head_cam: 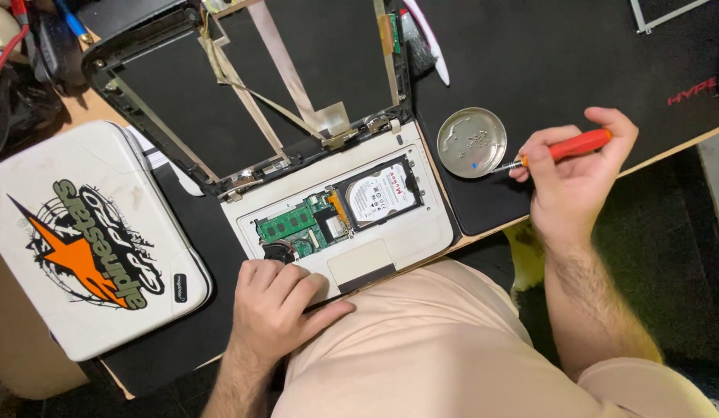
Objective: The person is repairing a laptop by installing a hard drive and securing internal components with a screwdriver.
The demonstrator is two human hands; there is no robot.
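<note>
Head view: the right hand (570, 179) fingers grip an orange-handled screwdriver (564, 147), long axis near level, tip pointing left over the round metal dish (472, 142). The left hand (278, 306), fingers loosely curled and holding nothing, steadies the opened laptop (421, 232) on the surface. Advisable: keep the tip low over the dish.

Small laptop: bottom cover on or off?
Off. The small white laptop shows its bare green circuit board and silver hard drive; the left hand rests on its near edge.
</note>
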